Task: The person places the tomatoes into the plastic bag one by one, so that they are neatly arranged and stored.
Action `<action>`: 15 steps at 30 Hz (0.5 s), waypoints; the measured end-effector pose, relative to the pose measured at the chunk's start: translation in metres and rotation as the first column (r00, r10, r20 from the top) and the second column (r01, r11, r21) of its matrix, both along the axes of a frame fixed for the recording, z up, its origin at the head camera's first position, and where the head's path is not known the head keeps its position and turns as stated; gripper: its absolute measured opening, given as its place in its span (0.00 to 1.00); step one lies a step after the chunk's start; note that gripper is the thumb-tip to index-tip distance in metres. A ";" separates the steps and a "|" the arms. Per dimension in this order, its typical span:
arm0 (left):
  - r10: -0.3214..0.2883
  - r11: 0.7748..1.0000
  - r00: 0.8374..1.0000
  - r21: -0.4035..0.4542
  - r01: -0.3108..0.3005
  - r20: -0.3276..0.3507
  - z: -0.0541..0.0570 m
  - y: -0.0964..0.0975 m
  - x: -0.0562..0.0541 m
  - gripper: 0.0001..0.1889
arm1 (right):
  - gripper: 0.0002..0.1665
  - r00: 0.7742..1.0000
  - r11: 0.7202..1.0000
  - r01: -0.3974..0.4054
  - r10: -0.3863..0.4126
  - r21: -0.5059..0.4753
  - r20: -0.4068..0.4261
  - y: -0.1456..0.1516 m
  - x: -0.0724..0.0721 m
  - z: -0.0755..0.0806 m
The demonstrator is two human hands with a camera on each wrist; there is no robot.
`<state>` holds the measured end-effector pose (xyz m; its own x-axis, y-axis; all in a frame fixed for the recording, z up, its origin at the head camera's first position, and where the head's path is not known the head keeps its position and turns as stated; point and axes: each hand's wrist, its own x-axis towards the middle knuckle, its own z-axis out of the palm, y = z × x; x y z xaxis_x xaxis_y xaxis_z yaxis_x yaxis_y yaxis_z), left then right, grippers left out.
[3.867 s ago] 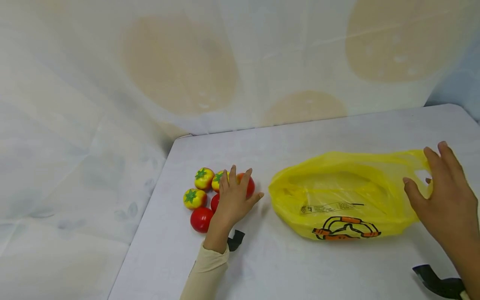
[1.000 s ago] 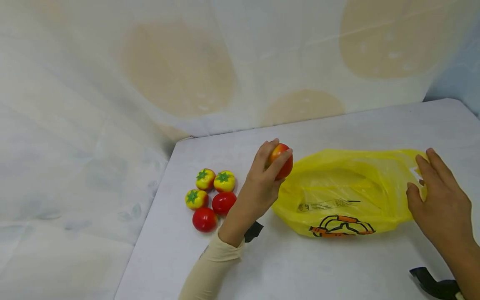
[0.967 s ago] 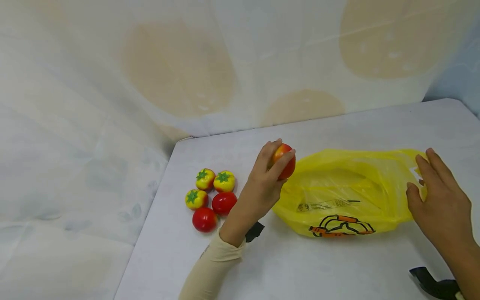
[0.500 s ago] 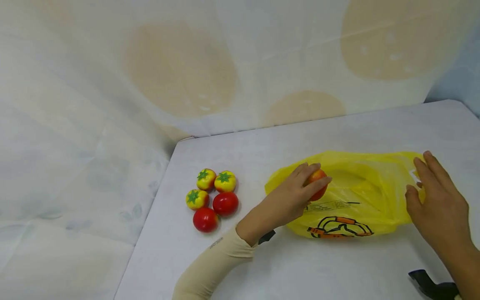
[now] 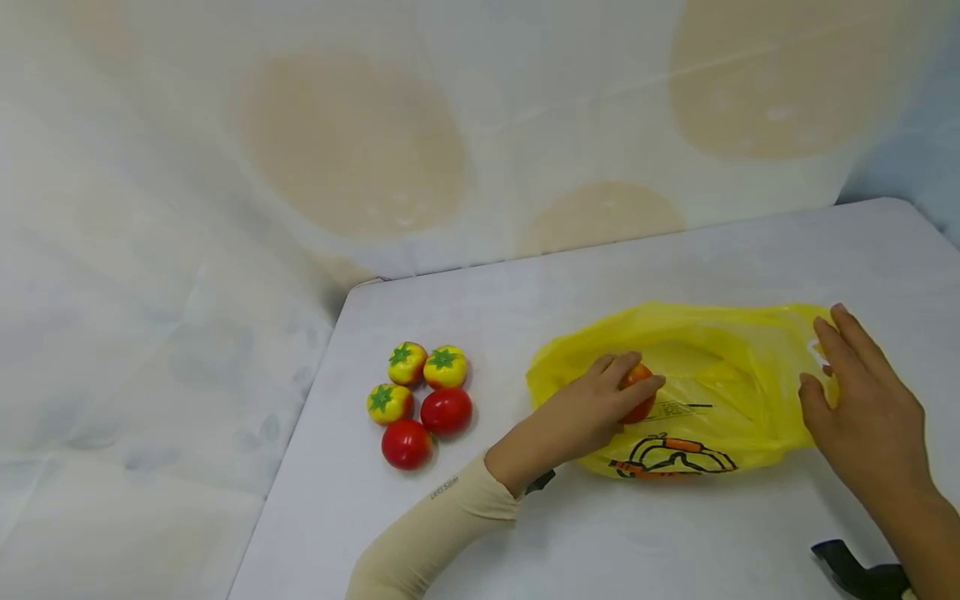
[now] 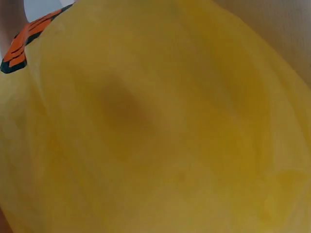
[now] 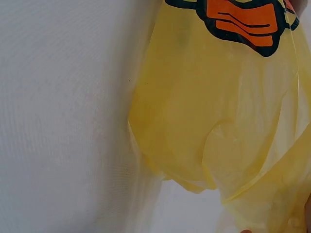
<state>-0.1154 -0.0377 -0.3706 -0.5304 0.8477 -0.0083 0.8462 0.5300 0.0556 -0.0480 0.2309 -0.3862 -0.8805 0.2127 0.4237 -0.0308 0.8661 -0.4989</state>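
My left hand (image 5: 588, 412) grips a red-orange toy tomato (image 5: 639, 397) with fingers and thumb around it, inside the mouth of a yellow plastic bag (image 5: 727, 375). In the left wrist view the bag's yellow film (image 6: 160, 116) fills nearly everything and hides the tomato. At the bag's right end, my right hand (image 5: 873, 417) holds the handle part, thumb and forefingers spread and a fingertip showing at the handle hole. The right wrist view shows the bag's side (image 7: 194, 111) with its orange and black print, and a fingertip (image 7: 246, 231) at the bottom edge.
Left of the bag lie two glossy red toy tomatoes (image 5: 447, 411) and three yellow-red ones with green star tops (image 5: 445, 367), close together. A white cloth covers the table (image 5: 675, 533). A pale patterned curtain (image 5: 480, 133) hangs behind it. Black straps (image 5: 858, 571) sit at both wrists.
My left hand picked the tomato from the right of the group, carried it rightward and lowered it into the bag's mouth. The right hand has stayed at the bag's right end.
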 end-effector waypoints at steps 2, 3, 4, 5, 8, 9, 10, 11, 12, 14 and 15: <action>0.013 0.999 1.000 -0.035 -0.013 0.011 -0.004 0.000 0.000 0.34 | 0.41 1.000 1.000 -0.015 0.015 0.010 -0.023 0.000 0.000 0.000; 0.017 0.998 1.000 -0.058 -0.016 0.015 -0.006 0.001 0.001 0.36 | 0.41 0.999 1.000 -0.021 0.021 0.013 -0.037 -0.001 -0.001 0.000; 0.017 0.997 1.000 -0.079 -0.015 0.019 -0.008 0.002 0.001 0.36 | 0.41 0.999 1.000 -0.022 0.023 0.014 -0.039 -0.001 -0.001 0.000; 0.016 0.995 1.000 -0.098 -0.013 0.022 -0.010 0.002 0.001 0.37 | 0.41 0.999 1.000 -0.024 0.025 0.013 -0.041 -0.001 -0.001 0.001; 0.020 0.989 0.999 -0.144 -0.014 0.038 -0.015 0.004 0.001 0.37 | 0.41 0.999 1.000 -0.025 0.025 0.011 -0.038 -0.001 -0.001 0.002; 0.024 0.989 0.999 -0.148 -0.017 0.045 -0.016 0.004 0.001 0.37 | 0.41 0.999 1.000 -0.022 0.023 0.008 -0.030 -0.001 -0.001 0.002; 0.029 0.989 0.998 -0.148 -0.021 0.050 -0.017 0.005 0.002 0.37 | 0.41 0.999 1.000 -0.021 0.022 0.006 -0.026 -0.002 -0.001 0.002; 0.035 0.988 0.998 -0.149 -0.026 0.055 -0.017 0.005 0.002 0.36 | 0.41 1.000 1.000 -0.021 0.021 0.004 -0.023 -0.002 -0.001 0.001; 0.039 0.988 0.998 -0.152 -0.030 0.058 -0.017 0.005 0.002 0.36 | 0.41 1.000 1.000 -0.019 0.019 0.002 -0.018 -0.003 0.000 0.001; 0.046 0.987 0.997 -0.159 -0.036 0.061 -0.017 0.005 0.003 0.36 | 0.41 1.000 1.000 -0.016 0.016 -0.003 -0.008 -0.004 0.000 0.001; 0.048 0.986 0.997 -0.162 -0.037 0.061 -0.017 0.006 0.003 0.36 | 0.41 1.000 1.000 -0.015 0.015 -0.006 -0.006 -0.004 0.000 0.001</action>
